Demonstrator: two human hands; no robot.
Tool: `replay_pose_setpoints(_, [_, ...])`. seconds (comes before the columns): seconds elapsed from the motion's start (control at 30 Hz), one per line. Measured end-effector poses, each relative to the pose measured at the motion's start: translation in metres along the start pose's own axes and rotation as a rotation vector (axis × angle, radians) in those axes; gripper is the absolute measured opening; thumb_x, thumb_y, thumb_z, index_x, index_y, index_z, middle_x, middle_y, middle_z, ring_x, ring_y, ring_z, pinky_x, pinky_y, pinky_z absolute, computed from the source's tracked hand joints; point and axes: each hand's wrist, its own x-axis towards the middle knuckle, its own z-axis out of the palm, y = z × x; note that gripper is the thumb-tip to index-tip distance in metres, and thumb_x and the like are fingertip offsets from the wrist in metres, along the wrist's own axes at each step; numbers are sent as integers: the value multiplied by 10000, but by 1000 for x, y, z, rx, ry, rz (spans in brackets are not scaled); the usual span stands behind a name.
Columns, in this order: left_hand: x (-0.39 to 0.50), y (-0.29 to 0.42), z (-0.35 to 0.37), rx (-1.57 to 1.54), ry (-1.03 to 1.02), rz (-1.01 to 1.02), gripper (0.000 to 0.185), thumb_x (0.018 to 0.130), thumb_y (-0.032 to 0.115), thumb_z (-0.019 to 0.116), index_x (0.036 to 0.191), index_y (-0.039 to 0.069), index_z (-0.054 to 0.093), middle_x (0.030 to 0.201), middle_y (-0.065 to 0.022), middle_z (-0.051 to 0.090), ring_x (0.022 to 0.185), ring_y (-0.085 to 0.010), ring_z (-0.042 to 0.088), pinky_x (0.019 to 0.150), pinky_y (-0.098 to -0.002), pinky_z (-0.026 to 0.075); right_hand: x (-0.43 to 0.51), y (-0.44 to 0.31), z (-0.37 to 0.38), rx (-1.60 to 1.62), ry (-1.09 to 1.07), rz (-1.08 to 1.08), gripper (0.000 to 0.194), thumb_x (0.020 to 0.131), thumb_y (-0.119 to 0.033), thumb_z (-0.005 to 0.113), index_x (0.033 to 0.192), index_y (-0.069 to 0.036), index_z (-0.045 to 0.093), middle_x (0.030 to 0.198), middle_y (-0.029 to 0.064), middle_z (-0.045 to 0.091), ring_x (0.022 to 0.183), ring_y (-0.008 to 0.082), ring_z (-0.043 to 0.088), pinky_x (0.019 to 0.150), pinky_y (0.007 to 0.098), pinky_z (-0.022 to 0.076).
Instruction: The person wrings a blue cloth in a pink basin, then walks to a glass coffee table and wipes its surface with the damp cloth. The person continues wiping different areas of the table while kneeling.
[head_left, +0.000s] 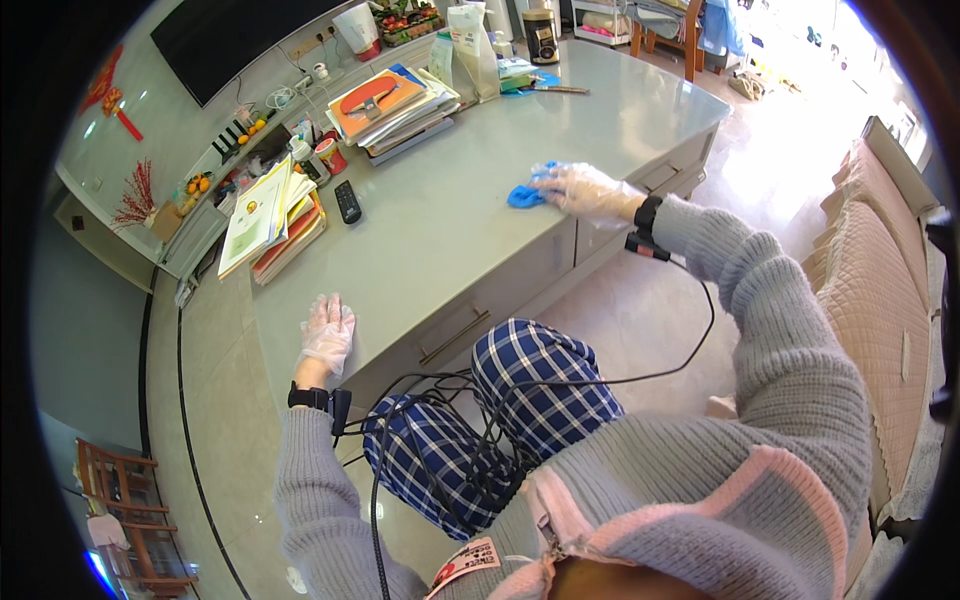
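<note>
My right hand (581, 191), in a clear plastic glove, presses a blue cloth (525, 196) onto the grey glossy tabletop (442, 202), near its front edge. Part of the cloth is hidden under the fingers. My left hand (328, 330), gloved the same way, rests on the tabletop at its near left corner and holds nothing. Beyond it lies a stack of papers and folders (262, 225). A black remote control (348, 202) is to the right of that stack.
A second pile of papers with an orange folder (390, 101) stands farther back, near a dark-lidded jar (540, 36). Black cables (442, 405) run from my wrist straps across my lap. Drawers with a metal handle (454, 335) face my knees. A quilted sofa (870, 277) is at right.
</note>
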Motion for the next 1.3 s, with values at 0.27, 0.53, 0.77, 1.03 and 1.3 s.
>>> replay_pose_setpoints(0.27, [1,0,8,8,44,-5,681,1034,537,389,1600,191,238,1655,-157,222,1513,-394,225,1199,-613,196,-1,85,-14,-259,40,773,414,843,-171,646,1256,-193,671,1244,173,647,1146,366,631,968,443,510])
replay_pose_setpoints(0.53, [6,-8,14,15,63,16,677,1030,514,429,1598,192,249,1644,-170,243,1497,-400,259,1176,-621,246,28,6,27,-329,15,-46,357,952,-197,521,1287,-142,633,1269,148,630,1092,368,654,934,466,528])
replay_pose_setpoints(0.77, [2,-5,11,1,68,15,683,1026,522,431,1599,200,245,1648,-170,231,1508,-385,238,1193,-595,230,16,76,8,-294,-128,379,357,967,-206,468,1274,-139,637,1162,173,693,1088,345,656,934,417,518])
replay_pose_setpoints(1.03, [1,-4,7,10,39,-12,678,1030,510,427,1595,182,246,1651,-174,220,1516,-384,220,1199,-591,221,37,16,12,-56,-56,653,399,970,-231,459,1309,-86,612,1400,247,518,1258,458,533,1057,554,427])
replay_pose_setpoints(1.3, [-7,7,-10,-73,-22,-10,699,1028,539,378,1602,169,230,1669,-159,174,1540,-345,167,1223,-585,134,97,-151,50,132,-166,205,460,964,-277,489,1354,-39,535,1305,282,574,1243,467,540,1053,537,426])
